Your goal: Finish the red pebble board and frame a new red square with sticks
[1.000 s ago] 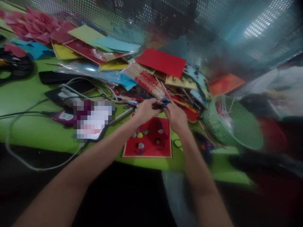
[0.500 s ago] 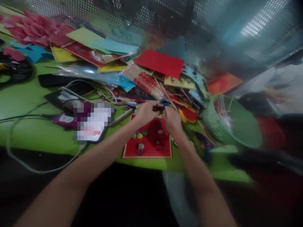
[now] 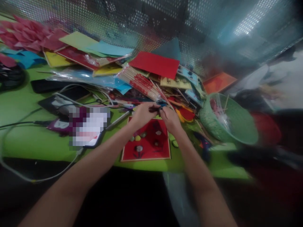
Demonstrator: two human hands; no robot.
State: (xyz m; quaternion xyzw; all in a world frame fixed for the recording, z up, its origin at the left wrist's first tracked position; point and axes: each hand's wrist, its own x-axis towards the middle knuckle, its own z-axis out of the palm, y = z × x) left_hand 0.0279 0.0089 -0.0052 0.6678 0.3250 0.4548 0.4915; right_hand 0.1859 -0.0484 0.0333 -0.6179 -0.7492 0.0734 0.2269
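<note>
My left hand (image 3: 142, 114) and my right hand (image 3: 169, 119) meet above a red craft board (image 3: 147, 145) that carries several small stones and painted stems. Both hands pinch a small dark object (image 3: 156, 108) between their fingertips; it is too small and blurred to name. Just behind the hands lies a bundle of thin wooden sticks (image 3: 139, 82) in clear wrap. The board rests on a green table (image 3: 28, 138).
Coloured paper sheets, a red card (image 3: 154, 64) and pink paper shapes pile up at the back. A phone (image 3: 86, 126) and cables lie to the left. A green basket (image 3: 227, 121) stands at the right. A perforated metal wall runs behind.
The hands have drawn closer together around the small dark object and sit slightly left of where they were. The view has drifted a little.
</note>
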